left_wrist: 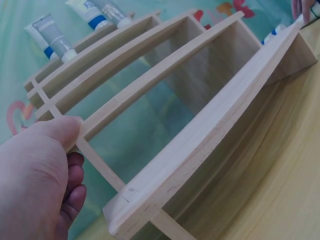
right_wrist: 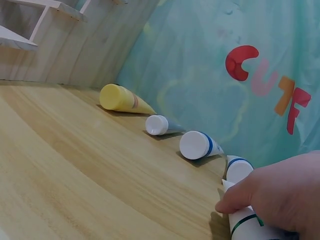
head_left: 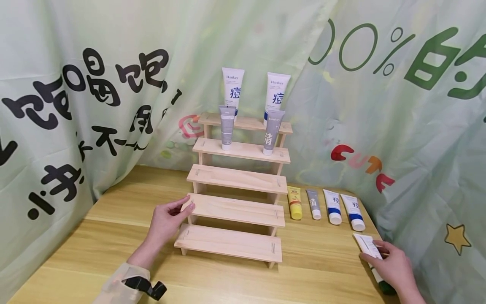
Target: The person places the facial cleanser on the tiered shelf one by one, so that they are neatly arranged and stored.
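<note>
A wooden stepped display rack (head_left: 235, 208) stands mid-table. At its left side, my left hand (head_left: 167, 221) pinches the end of the second step from the bottom, thumb on top; the left wrist view shows the thumb (left_wrist: 65, 131) against that edge. On the right, my right hand (head_left: 392, 264) holds a white squeeze tube (head_left: 366, 241) with a dark green cap (head_left: 386, 288) between thumb and fingers, at the table. White-and-blue tubes (head_left: 232, 86) stand upright on the top step, and grey tubes (head_left: 227, 126) stand on the step below.
Right of the rack a row of tubes lies on the wooden table (head_left: 315, 257): a yellow one (head_left: 294, 202), a grey one (head_left: 313, 204) and two white-and-blue ones (head_left: 332, 206). A printed curtain (head_left: 417, 147) hangs behind and along both sides.
</note>
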Demonstrator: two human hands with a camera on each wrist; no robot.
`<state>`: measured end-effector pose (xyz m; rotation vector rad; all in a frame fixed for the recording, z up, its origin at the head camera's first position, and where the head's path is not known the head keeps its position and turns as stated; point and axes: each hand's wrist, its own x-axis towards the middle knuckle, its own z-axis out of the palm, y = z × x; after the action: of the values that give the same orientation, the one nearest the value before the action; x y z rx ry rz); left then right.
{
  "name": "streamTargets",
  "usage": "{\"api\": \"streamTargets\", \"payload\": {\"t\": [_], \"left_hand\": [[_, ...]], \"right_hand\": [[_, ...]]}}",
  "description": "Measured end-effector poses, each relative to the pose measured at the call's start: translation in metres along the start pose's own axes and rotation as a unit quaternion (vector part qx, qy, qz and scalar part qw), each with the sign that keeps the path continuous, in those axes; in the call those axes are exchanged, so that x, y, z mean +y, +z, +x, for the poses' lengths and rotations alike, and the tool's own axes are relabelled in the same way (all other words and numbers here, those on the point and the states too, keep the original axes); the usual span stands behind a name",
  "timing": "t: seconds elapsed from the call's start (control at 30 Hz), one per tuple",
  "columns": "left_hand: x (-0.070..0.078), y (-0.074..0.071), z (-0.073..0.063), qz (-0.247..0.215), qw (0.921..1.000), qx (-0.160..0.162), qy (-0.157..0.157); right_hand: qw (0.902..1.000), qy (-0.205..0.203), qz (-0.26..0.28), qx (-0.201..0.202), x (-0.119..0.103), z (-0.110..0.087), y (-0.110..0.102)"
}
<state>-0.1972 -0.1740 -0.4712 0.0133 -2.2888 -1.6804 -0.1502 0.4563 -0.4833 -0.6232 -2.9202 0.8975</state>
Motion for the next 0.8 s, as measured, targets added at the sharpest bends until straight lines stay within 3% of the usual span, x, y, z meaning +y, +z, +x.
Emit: {"api": "streamTargets", "payload": {"t": [0.47, 0.8], "left_hand": [[0.0, 0.0, 0.001, 0.003, 1.0, 0.0, -0.003], [-0.002, 0.0, 0.0, -0.002, 1.0, 0.002, 0.006]], "right_hand": [[0.9993, 0.019, 0.007, 0.033, -0.015, -0.015, -0.011], [0.9957, -0.031, 0.045, 0.075, -0.061, -0.035, -0.026]]}}
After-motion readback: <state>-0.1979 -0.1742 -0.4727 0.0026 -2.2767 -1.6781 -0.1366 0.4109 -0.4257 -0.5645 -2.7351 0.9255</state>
